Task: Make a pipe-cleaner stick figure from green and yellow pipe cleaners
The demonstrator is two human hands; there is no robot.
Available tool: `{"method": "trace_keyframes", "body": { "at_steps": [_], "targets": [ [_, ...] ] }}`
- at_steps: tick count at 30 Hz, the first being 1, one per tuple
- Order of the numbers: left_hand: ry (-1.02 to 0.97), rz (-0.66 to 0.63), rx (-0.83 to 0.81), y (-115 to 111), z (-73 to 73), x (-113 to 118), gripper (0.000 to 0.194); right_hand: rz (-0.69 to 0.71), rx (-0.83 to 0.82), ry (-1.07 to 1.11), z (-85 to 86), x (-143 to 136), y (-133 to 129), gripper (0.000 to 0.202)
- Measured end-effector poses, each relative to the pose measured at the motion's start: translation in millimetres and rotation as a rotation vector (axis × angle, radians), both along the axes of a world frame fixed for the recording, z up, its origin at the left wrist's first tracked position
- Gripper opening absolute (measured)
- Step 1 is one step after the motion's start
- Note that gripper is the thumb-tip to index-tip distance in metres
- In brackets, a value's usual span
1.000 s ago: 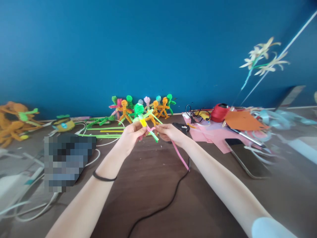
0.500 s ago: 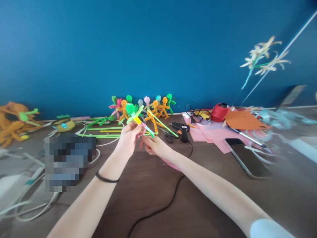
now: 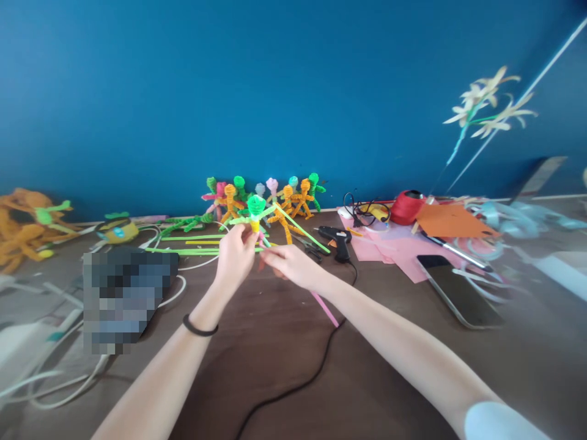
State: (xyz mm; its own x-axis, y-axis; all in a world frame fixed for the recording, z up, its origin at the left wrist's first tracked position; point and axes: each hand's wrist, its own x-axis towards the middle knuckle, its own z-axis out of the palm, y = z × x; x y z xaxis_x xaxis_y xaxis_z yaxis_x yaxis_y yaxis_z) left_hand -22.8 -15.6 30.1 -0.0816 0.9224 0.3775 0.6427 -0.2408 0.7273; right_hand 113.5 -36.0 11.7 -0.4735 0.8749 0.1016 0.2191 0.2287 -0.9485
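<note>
Between the fingers of my left hand [image 3: 235, 253] is a small pipe-cleaner figure [image 3: 255, 206] with a green coiled head, light green arms and a yellow band at its body. It stands nearly upright, its lower part partly covered by my fingers. My right hand [image 3: 291, 266] is closed just beside it, pinching a pink pipe cleaner [image 3: 325, 308] whose long end sticks out below my wrist. Pink also shows at the figure's lower body, between both hands. Behind them, several finished pipe-cleaner figures [image 3: 305, 198] in orange, green and pink lean along the wall.
Loose green pipe cleaners [image 3: 192, 251] lie left of my hands. Scissors [image 3: 312, 249] and a black glue gun [image 3: 338, 241] rest to the right, its cord crossing the table. Farther right are a red thread spool [image 3: 407, 208], orange sheet [image 3: 454, 221] and phone [image 3: 458, 293].
The figure has turned from a tilted pose to nearly upright. My right wrist has rotated, and more of the pink pipe cleaner's end shows below it.
</note>
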Motion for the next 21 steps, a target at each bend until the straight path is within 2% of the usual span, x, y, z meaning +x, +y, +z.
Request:
{"method": "trace_keyframes", "body": {
  "at_steps": [3, 7, 12, 17, 21],
  "targets": [
    [0.037, -0.008, -0.003, 0.4, 1.6, -1.6, 0.009, -0.058, 0.022, 0.018, 8.0, 11.7, 6.1, 0.038],
    [-0.040, -0.067, -0.024, 1.0, 4.6, -2.5, 0.011, -0.141, 0.009, 0.062, 6.1, 24.1, 19.0, 0.035],
    [-0.219, -0.209, -0.105, -0.4, 8.8, -0.9, 0.013, -0.236, 0.026, 0.111, -1.2, 36.4, 32.3, 0.032],
    [-0.475, -0.420, -0.288, -3.2, 11.2, 1.5, 0.006, -0.230, -0.013, 0.121, -2.4, 37.4, 32.2, 0.033],
    [-0.712, -0.492, -0.353, -4.6, 11.5, 3.7, 0.012, -0.202, -0.064, 0.137, -8.7, 28.9, 29.6, 0.035]
  ]
}}
